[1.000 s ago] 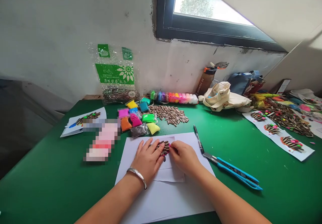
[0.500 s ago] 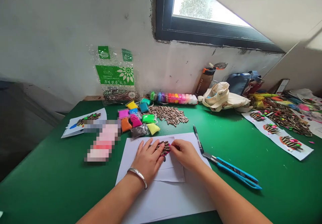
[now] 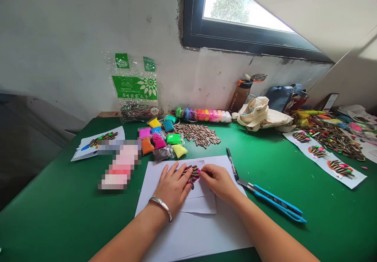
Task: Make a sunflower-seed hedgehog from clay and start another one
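Note:
A flat piece of pink clay [image 3: 198,178] covered with rows of striped sunflower seeds [image 3: 194,171] lies on a small sheet of white paper [image 3: 203,205]. My left hand [image 3: 174,181], a silver bangle at its wrist, rests with fingers spread over the left part of the piece and the sheet. At the clay's right edge, my right hand [image 3: 216,178] has thumb and forefinger pinched together on the pink rim; the fingertips partly hide it. One dark spot [image 3: 193,186] shows below the seeds. A larger white sheet [image 3: 224,230] is underneath.
Bagged coloured clay [image 3: 154,138] and loose sunflower seeds [image 3: 196,134] lie beyond the paper. A pen [image 3: 232,163] and blue utility knife [image 3: 277,203] lie at right. Farther right are seed-decorated cards [image 3: 321,156]; another picture [image 3: 98,142] lies left. A bottle [image 3: 240,95] stands by the wall.
Almost nothing differs. My right hand's fingertips have shifted very slightly at the clay's edge; my left hand stays in place.

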Available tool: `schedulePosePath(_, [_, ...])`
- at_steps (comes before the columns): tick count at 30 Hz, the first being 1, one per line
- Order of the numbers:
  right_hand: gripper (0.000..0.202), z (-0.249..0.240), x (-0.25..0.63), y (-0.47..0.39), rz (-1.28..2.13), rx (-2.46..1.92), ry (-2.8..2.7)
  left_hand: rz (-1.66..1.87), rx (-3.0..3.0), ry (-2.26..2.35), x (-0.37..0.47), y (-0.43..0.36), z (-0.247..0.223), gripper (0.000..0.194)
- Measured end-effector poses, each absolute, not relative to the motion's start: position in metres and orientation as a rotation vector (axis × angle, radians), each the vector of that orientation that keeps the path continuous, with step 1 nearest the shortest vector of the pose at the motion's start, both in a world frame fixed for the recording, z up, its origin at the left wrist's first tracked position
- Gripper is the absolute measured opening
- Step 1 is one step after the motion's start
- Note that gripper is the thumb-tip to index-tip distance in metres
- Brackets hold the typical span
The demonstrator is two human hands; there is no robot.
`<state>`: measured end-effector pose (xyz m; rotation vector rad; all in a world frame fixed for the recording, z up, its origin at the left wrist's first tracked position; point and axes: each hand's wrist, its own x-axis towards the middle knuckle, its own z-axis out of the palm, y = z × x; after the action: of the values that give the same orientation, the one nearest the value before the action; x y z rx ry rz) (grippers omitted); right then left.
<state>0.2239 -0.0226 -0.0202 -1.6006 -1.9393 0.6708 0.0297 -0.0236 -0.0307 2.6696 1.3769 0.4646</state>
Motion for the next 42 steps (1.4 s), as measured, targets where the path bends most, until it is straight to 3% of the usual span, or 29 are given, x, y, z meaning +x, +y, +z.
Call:
schedulePosePath(13, [0.022,-0.018,0.23,-0.018,0.815,-1.575,-1.716,0.437,2.572,1.389,0.027,-0.023,-0.03,0.048])
schedulePosePath(24, [0.024,-0.011,0.234,0.043,0.257,-1.837,-2.034,0.434,2.546,1.377,0.027,-0.024,-0.027,0.046])
schedulePosePath(42, [0.026,-0.022,0.204,0.076,-0.023,-1.911,-2.188,0.426,2.529,1.393,0.027,-0.025,-0.025,0.046])
